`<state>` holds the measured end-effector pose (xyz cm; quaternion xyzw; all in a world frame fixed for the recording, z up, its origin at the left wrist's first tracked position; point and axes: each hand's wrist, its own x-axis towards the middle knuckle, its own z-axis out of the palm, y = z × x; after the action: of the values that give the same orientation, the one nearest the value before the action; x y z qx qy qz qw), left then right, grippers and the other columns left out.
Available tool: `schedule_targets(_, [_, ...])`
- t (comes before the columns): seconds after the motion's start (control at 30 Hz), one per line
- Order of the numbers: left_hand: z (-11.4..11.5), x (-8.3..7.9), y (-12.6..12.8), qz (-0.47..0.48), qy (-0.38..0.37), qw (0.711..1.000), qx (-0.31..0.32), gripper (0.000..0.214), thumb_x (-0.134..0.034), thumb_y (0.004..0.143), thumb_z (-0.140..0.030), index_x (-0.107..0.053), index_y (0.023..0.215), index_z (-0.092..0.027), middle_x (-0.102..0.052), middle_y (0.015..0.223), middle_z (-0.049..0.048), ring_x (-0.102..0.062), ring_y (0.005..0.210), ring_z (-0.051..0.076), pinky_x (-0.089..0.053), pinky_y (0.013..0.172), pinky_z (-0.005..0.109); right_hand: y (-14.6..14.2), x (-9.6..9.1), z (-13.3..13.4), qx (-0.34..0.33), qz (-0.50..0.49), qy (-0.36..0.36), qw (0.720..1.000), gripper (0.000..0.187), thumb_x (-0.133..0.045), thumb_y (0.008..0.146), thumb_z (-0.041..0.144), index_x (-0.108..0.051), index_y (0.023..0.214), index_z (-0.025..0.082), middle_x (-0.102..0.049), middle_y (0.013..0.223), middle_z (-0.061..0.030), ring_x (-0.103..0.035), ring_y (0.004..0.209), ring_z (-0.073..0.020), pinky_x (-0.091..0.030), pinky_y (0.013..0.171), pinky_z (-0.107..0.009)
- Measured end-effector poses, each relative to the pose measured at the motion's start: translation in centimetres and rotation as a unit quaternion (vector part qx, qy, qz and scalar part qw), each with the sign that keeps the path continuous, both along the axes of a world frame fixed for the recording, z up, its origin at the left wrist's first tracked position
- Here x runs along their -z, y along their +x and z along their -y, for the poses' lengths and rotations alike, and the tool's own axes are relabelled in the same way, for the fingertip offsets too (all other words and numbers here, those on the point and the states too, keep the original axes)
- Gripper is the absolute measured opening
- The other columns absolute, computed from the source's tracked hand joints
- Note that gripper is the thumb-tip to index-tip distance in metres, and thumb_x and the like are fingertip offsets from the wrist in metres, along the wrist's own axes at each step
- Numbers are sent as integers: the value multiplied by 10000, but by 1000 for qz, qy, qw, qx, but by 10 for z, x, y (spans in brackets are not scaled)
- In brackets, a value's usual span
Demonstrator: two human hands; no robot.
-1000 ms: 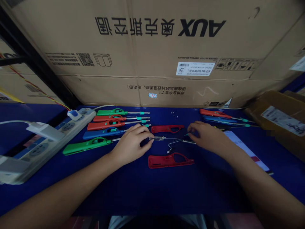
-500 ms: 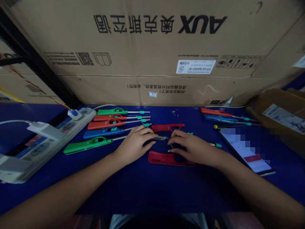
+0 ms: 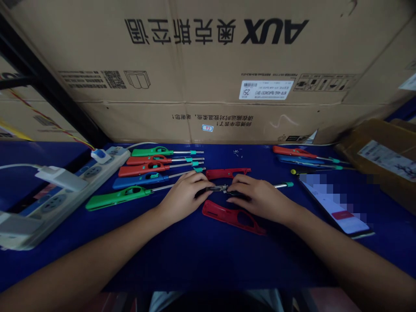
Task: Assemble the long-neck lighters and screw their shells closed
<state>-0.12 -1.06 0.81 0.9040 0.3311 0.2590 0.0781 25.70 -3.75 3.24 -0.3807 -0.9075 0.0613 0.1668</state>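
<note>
Left fingers (image 3: pixel 200 185) pinch slender glossy part (image 3: pixel 217 188) | right fingers (image 3: pixel 239 187) grasp green-tipped metal tube (image 3: pixel 282 186) | looped red shell (image 3: pixel 222 212) beside

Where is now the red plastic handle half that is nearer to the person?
In the head view, this red half lies below and slightly right of centre, just below the gap between left hand and right hand.

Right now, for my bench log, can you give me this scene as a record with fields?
Left grip: holding a small part
Right grip: holding a dark part
Red shells: two, one beyond the grips, one nearer
Left lighters: two green, two red, one blue
Right lighters: red and blue
Phone: lit, on the right
Power strip: far left
</note>
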Motion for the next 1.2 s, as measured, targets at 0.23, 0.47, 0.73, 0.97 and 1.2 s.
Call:
schedule_targets(0.23, [0, 1, -1, 24, 6, 1000, -8, 196, -621, 958, -208, -721, 1126, -206, -679, 1046, 57, -603, 961, 216, -511, 908, 420, 55, -32, -17, 90, 2, -40, 995, 163, -547, 940, 251, -700, 907, 205, -684, 921, -55, -653, 772, -184, -497, 709, -319])
schedule_targets(0.47, [7, -9, 0, 53, -14, 998, 8, 169, -588, 982, -258, -733, 1058, -213, -690, 983, 47, -606, 918, 195, -509, 867, 375, 47, -45, 3, 121, 98, -85, 984, 162, -522, 937, 213, -682, 952, 219, -705, 1007, -48, -675, 821, -188, -468, 699, -308])
schedule_targets(0.73, [18, -20, -1, -66, -30, 995, 71, 267, -695, 890, -481, -709, 949, -221, -676, 863, 1, -619, 844, 193, -482, 807, 351, 26, -42, 13, 127, 181, -13, 975, 186, -563, 945, 322, -615, 809, 206, -673, 884, -51, -646, 775, -208, -362, 598, -313])
schedule_targets(0.97, [14, -20, -1, -70, -31, 995, 60, 164, -698, 917, -384, -691, 911, -220, -654, 764, -33, -590, 739, 155, -434, 705, 293, 46, -26, -5, 69, 102, -140, 982, 80, -581, 921, 222, -646, 966, 225, -667, 1018, -30, -634, 843, -174, -442, 711, -289])
schedule_targets(1.2, [6, -9, -3, -39, -18, 998, 44, 145, -670, 949, -359, -725, 968, -227, -663, 801, -9, -615, 783, 162, -473, 739, 295, 39, -20, -5, 64, 76, -100, 990, 68, -581, 931, 194, -639, 923, 229, -685, 948, -19, -634, 764, -160, -425, 640, -279])
